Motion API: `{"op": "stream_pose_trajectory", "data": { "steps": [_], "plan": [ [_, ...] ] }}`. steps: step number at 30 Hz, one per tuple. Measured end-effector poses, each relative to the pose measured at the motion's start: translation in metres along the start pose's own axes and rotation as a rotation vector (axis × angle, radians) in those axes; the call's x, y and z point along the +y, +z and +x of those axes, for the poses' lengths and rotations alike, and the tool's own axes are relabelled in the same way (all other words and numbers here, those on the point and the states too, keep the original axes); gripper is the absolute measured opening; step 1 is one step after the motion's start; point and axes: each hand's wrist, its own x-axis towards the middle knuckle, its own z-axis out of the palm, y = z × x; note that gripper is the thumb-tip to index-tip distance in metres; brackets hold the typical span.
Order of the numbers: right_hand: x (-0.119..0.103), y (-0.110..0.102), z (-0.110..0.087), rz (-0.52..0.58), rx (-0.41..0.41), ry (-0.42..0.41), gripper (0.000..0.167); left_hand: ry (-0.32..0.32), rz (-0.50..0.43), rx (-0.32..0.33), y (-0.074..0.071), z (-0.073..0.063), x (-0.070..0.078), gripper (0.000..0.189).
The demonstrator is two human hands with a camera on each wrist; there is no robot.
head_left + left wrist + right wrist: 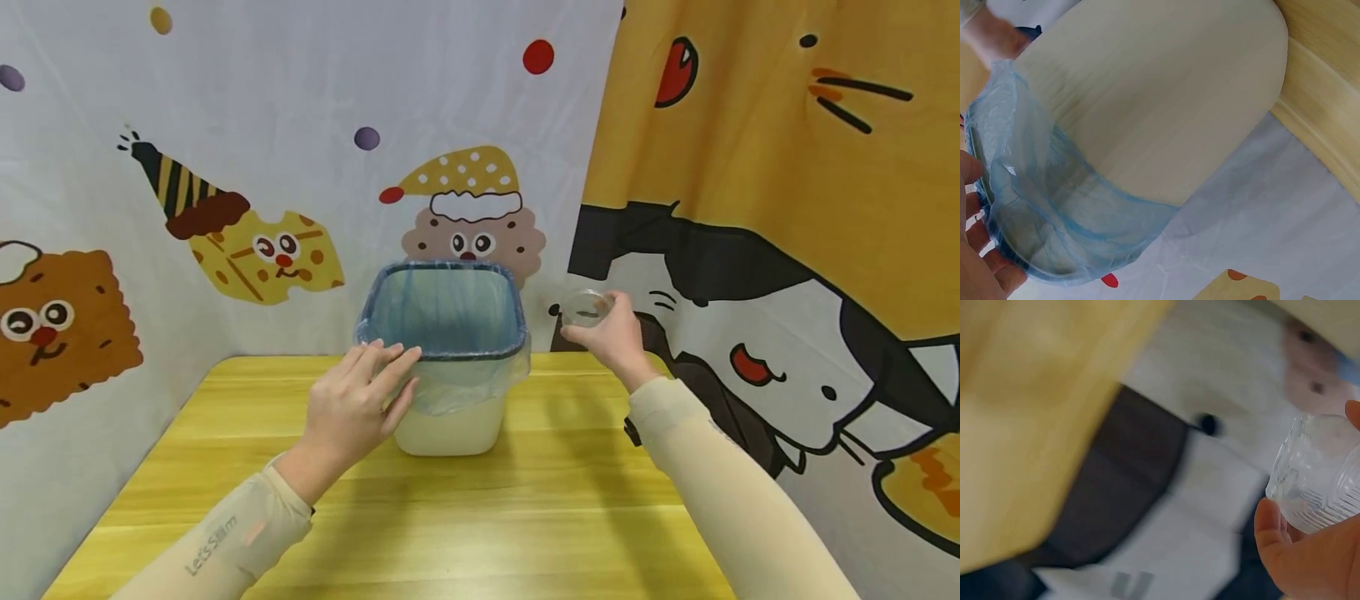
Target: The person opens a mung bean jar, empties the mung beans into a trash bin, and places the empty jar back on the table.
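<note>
A cream trash can [450, 429] stands upright, lined with a thin blue plastic bag [465, 383] folded over its rim. My left hand [363, 392] rests its fingertips on the near left part of the rim; in the left wrist view, the fingers [979, 234] touch the bag-covered edge. To the right of the can and apart from it, my right hand [618, 333] grips a small clear glass cup [583, 308] in the air. The right wrist view shows the cup's ridged wall [1319, 481] between thumb and fingers. The can's bottom inside is hidden.
The can stands on a yellow wood-grain table [555, 517]. Behind it hangs a white cloth [285, 100] printed with cartoon food, with a yellow patterned part [750, 150] at the right.
</note>
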Motion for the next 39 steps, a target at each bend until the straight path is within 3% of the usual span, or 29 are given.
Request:
{"op": "stream_pose_trajectory", "data": {
  "steps": [6,11,22,39],
  "plan": [
    [0.063,0.037,-0.012,-0.006,-0.078,0.123,0.104,0.014,0.012,-0.025,-0.001,-0.001,0.000,0.037],
    [0.089,0.063,-0.023,-0.019,-0.154,0.116,0.100,0.012,0.006,-0.023,-0.002,-0.001,-0.001,0.037],
    [0.106,0.089,-0.034,0.050,-0.159,0.149,0.095,0.006,0.002,-0.049,-0.004,-0.001,0.000,0.037],
    [0.118,0.098,-0.034,-0.045,-0.156,0.123,0.097,0.004,0.001,-0.020,0.000,-0.002,0.000,0.036]
  ]
}}
